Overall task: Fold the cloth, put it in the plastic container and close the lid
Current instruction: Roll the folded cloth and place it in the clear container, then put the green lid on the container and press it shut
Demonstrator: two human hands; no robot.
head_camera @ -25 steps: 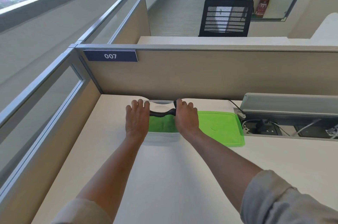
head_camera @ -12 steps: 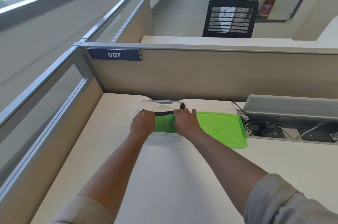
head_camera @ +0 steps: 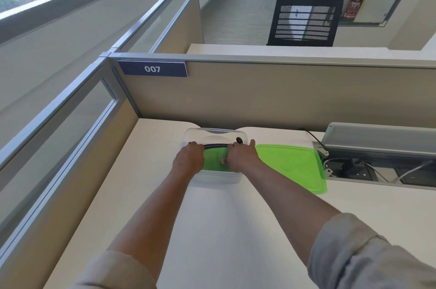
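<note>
A clear plastic container [head_camera: 213, 132] stands on the desk near the back partition. Inside it lies a folded green cloth [head_camera: 215, 156] with a black edge. My left hand [head_camera: 188, 158] grips the cloth's left end, fingers curled over the black edge. My right hand [head_camera: 241, 156] grips its right end, the thumb pressing on the green fabric. The green lid [head_camera: 292, 166] lies flat on the desk just right of the container, apart from it.
A beige partition [head_camera: 259, 100] with a "007" sign runs behind the container, and a glass-topped partition [head_camera: 70, 135] closes the left side. A grey cable tray [head_camera: 382, 138] with sockets and wires sits at the right.
My hands went from lying flat over the cloth to curling shut on its two ends, and they have drawn back a little toward me inside the container.
</note>
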